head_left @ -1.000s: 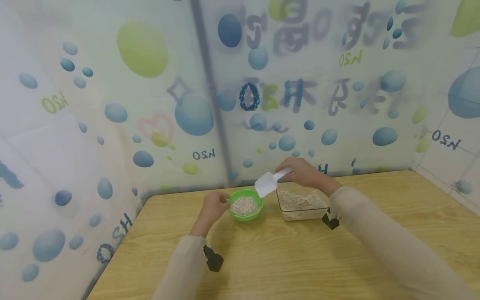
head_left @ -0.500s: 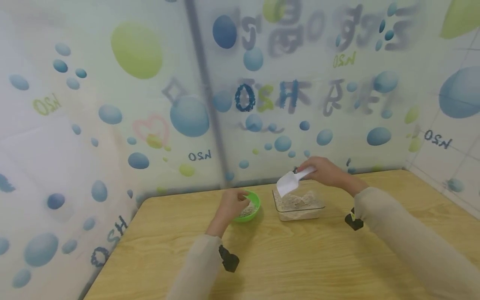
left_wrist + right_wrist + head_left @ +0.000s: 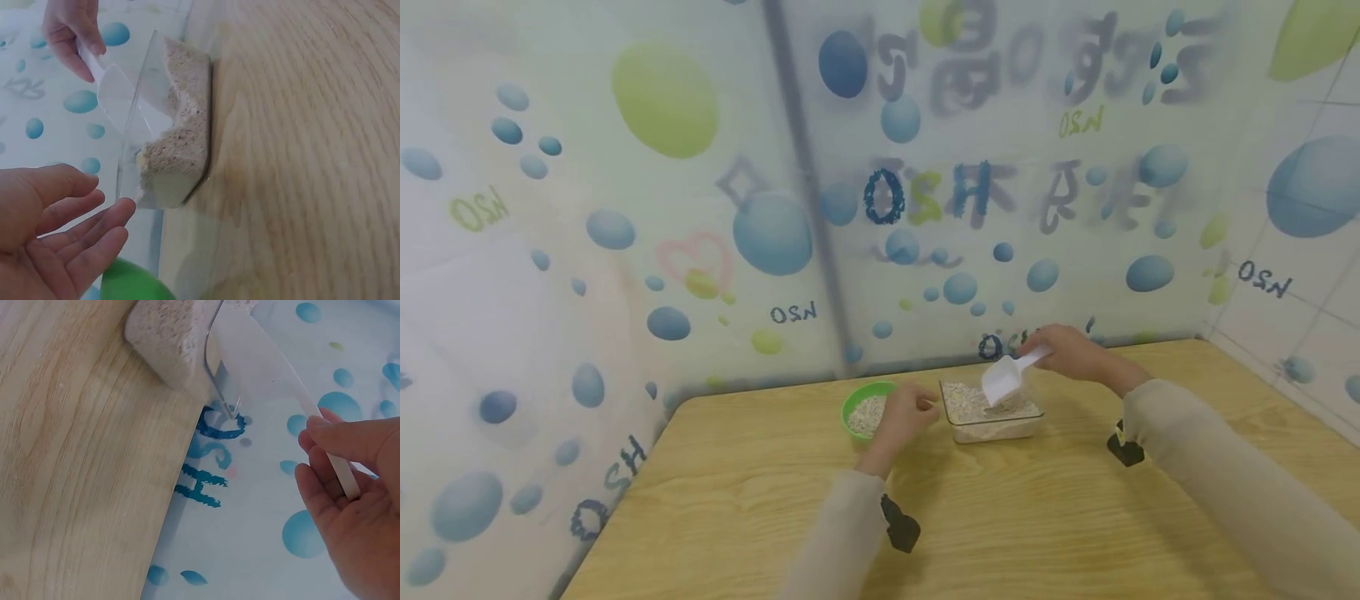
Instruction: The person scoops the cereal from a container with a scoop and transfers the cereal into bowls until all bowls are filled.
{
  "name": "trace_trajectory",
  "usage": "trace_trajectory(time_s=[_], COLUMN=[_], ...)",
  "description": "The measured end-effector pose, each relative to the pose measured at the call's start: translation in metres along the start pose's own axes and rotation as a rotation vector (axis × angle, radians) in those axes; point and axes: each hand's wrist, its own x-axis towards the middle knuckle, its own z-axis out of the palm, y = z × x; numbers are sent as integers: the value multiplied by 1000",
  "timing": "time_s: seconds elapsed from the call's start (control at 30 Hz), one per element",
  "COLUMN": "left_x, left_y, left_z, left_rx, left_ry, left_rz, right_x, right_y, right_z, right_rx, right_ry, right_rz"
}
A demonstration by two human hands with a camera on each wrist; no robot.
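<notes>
My right hand (image 3: 1070, 352) grips the handle of a white scoop (image 3: 1002, 381). The scoop's blade dips into a clear rectangular container (image 3: 996, 430) of oat flakes (image 3: 964, 402); in the left wrist view the blade (image 3: 119, 94) reaches inside the wall, its tip at the flakes. My left hand (image 3: 907, 417) hovers between that container and a green bowl (image 3: 852, 402), its fingers loosely bent and holding nothing. In the left wrist view its fingertips (image 3: 125, 209) are right at the container's near corner. Flakes also fill the green bowl, whose right side is hidden behind the left hand.
Bowl and container stand near the back edge of a wooden table (image 3: 1000, 517). Behind it hangs a pale curtain (image 3: 700, 208) with blue and green dots. A dark wrist device (image 3: 901, 525) is strapped to the left arm, another (image 3: 1125, 447) to the right.
My left hand has left the green bowl's left rim and crossed over it toward the container. My right hand has carried the scoop from beside the bowl rightward, then down into the container.
</notes>
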Motion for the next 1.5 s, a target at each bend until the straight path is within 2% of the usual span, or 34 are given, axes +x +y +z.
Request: trace_trajectory(time_s=[0.27,0.5,0.83,1.13,1.27,1.5], left_x=[3,4,5,5,5,4], left_y=[-4,-1,4,4,5,4], left_z=[13,20,20,18,18,19], left_rx=[-56,-85,-55,-66,-68,-82], left_ry=[-19,25,45,44,44,37], left_rz=[-30,-26,-37,-54,-64,-66], right_x=[3,11,20,24,24,16], right_y=[11,11,8,4,3,10], right_z=[1,7,13,22,26,30], right_rx=[-30,-54,-9,27,51,111], right_ry=[5,-27,-101,-102,-101,-67], right_rz=[-39,-47,12,-24,-13,-14])
